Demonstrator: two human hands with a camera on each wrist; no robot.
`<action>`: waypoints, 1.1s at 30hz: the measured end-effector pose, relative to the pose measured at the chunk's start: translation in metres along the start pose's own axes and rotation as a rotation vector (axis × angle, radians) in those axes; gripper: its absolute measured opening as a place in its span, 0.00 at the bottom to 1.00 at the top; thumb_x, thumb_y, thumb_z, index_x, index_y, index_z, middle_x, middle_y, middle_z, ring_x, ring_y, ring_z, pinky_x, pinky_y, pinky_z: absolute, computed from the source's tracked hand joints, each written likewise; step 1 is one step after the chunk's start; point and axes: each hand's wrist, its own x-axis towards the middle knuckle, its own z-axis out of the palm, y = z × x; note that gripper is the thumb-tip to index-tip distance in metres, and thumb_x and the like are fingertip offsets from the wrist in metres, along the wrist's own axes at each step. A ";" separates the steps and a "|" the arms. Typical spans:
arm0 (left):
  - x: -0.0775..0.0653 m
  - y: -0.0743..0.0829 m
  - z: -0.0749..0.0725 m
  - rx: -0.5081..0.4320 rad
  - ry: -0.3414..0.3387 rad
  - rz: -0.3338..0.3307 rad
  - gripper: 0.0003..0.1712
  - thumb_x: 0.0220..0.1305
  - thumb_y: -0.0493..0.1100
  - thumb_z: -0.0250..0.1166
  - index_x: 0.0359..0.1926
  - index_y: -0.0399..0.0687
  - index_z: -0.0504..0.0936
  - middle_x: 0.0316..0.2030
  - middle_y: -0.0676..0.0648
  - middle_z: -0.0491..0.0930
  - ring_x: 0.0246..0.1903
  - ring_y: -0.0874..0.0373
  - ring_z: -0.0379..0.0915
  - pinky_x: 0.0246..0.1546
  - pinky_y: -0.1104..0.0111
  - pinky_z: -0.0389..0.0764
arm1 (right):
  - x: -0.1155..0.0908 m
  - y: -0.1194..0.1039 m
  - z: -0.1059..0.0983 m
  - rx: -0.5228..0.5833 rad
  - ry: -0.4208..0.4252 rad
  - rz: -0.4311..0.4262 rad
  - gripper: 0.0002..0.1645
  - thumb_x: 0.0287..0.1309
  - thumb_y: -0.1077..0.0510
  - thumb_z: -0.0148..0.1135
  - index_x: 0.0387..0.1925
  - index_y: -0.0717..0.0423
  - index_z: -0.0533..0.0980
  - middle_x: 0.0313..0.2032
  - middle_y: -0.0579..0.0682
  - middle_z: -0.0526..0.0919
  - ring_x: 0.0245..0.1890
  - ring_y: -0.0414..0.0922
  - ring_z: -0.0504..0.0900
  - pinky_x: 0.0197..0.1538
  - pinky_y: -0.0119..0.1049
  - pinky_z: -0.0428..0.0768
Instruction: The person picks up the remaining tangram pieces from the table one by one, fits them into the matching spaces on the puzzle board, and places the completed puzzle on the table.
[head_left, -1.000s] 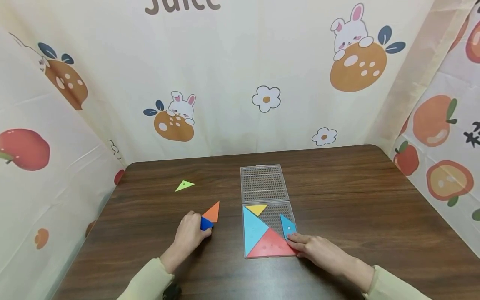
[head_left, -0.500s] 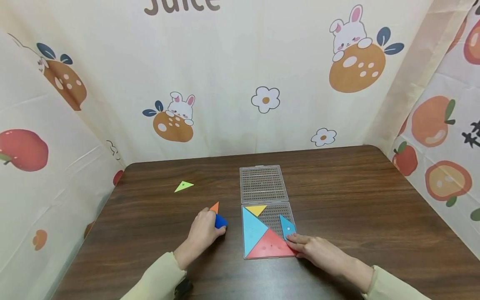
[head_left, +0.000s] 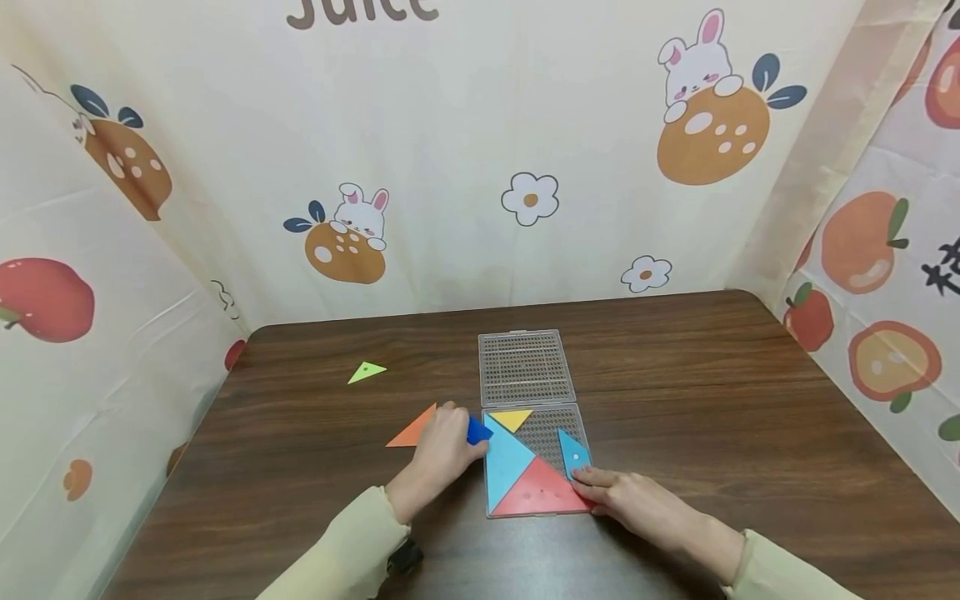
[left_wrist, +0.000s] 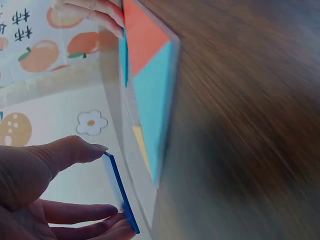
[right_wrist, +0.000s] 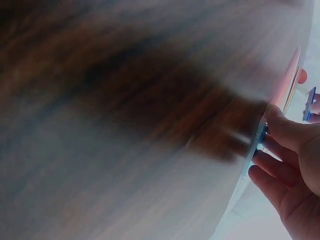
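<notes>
Pinched and held: the left grip [head_left: 442, 454] had the dark blue piece [head_left: 478, 432], its thumb at one end and fingertips at the other. There it sat, between the digits, ahead and to the right of the palm, up off the counter [head_left: 262, 475]. Its visible corner pointed right, away from the left grip; seen edge-on from the left wrist, its long side ran across from thumb tip to fingertips. The hand hid the rest of its outline from above.

Immediately right of that grip came the tray [head_left: 546, 432], its light blue triangle [head_left: 506, 460] closest, a yellow triangle [head_left: 512, 419] farther right and beyond, a red triangle [head_left: 538, 493] right and nearer the person. Over left, partly covered by the grip, lay an orange triangle [head_left: 412, 432], one sharp corner aimed left. A green triangle [head_left: 367, 372] lay well apart, beyond and left.

On the other side, the right grip [head_left: 626, 500] held nothing between its digits, fingers fairly straight, resting at the tray's near right corner. Just beyond its fingertips lay a medium blue piece [head_left: 574, 453], narrow tip pointing away and slightly left.
</notes>
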 end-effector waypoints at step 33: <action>0.030 0.061 0.043 -0.071 -0.062 0.113 0.14 0.44 0.45 0.70 0.16 0.41 0.78 0.17 0.49 0.72 0.20 0.61 0.65 0.16 0.75 0.68 | 0.001 0.002 0.004 -0.034 0.033 -0.018 0.22 0.43 0.58 0.66 0.45 0.59 0.78 0.46 0.55 0.78 0.44 0.47 0.78 0.37 0.37 0.78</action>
